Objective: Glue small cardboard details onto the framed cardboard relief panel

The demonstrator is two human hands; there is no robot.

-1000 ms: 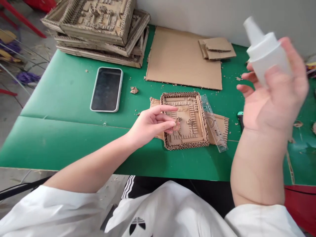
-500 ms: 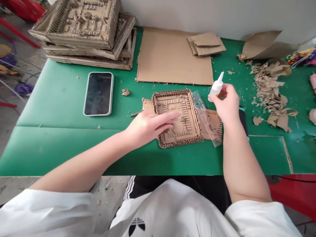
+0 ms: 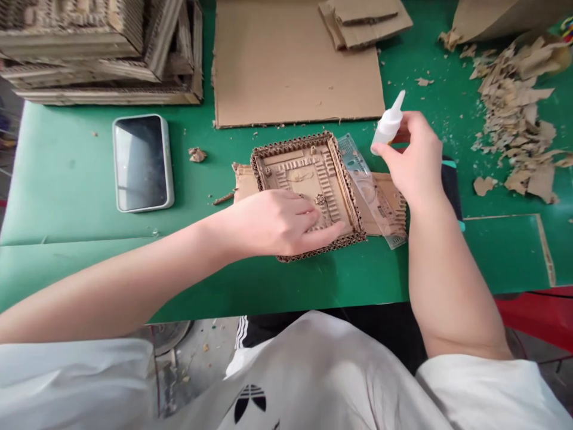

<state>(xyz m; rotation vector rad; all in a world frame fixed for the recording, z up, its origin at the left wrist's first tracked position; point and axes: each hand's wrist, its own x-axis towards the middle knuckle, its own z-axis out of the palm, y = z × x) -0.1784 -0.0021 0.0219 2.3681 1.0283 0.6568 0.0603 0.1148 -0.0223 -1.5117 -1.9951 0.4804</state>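
Observation:
A square cardboard relief model [image 3: 293, 146] with corrugated walls lies on the table. Inside it are ridged strips and small rolled cardboard pieces. My left hand [image 3: 277, 222] reaches over its lower left part. Its fingers are bent down and pinched close to the model's floor, one finger sticking out to the right; whatever is between the fingertips is hidden. In my right hand [image 3: 419, 158], raised right of the model, is a white glue bottle [image 3: 387, 129], its nozzle pointing up. A clear plastic ruler [image 3: 373, 194] and a cardboard piece [image 3: 244, 182] lie partly under the model.
A phone [image 3: 141, 162] lies at the left, near stacked cardboard models [image 3: 107, 92]. A cardboard sheet [image 3: 295, 74] with smaller pieces [image 3: 373, 27] is at the back. Torn scraps [image 3: 519, 119] cover the right side. A dark object [image 3: 452, 190] sits beside my right wrist.
My left hand's fingers have gone from stretched over the model to bent down into it. My right hand still holds the glue bottle upright. The view has tilted down and come closer.

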